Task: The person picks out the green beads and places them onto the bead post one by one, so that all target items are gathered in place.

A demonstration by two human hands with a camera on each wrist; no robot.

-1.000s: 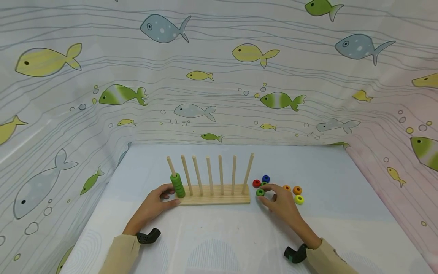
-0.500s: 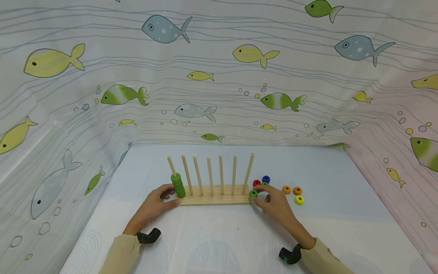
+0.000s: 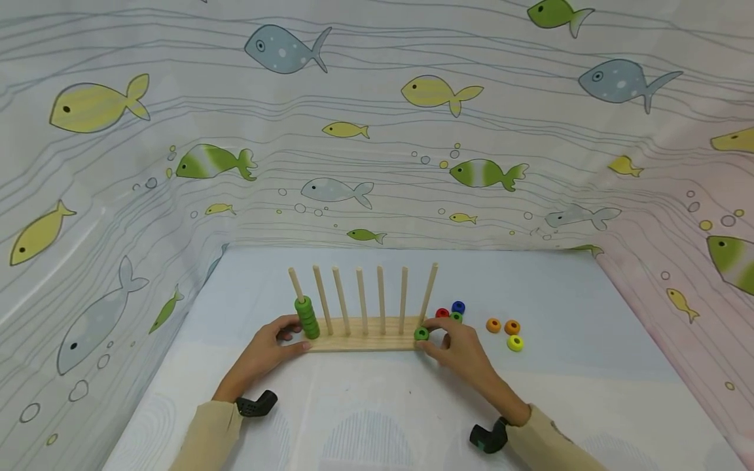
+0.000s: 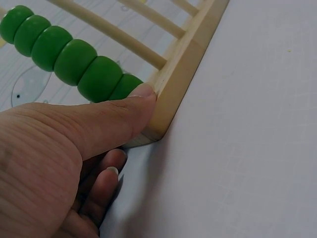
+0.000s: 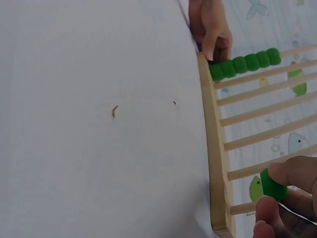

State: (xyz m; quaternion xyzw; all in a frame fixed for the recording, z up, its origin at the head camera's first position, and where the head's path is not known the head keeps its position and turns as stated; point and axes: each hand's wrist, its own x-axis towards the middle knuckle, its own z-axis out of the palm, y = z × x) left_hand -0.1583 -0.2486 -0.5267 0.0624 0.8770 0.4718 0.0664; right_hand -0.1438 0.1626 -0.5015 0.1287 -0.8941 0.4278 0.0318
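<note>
A wooden peg stand (image 3: 365, 344) with several upright pegs stands on the table in the head view. My left hand (image 3: 265, 350) grips its left end, the thumb (image 4: 119, 116) lying along the front corner in the left wrist view. On the leftmost peg sits a stack of green beads (image 3: 307, 318). My right hand (image 3: 462, 347) pinches a single green bead (image 3: 421, 334) in front of the rightmost peg (image 3: 430, 291). The right wrist view shows that bead (image 5: 272, 186) between thumb and fingers, off the pegs.
Right of the stand lie a red bead (image 3: 442, 314), a blue bead (image 3: 458, 307) and another green bead (image 3: 456, 317). Farther right are two orange beads (image 3: 493, 325) and a yellow bead (image 3: 515, 343). A fish-patterned sheet (image 3: 377, 150) rises around the table.
My right hand has moved left with the green bead, from among the loose beads to the stand's right end. My left hand has stayed in place.
</note>
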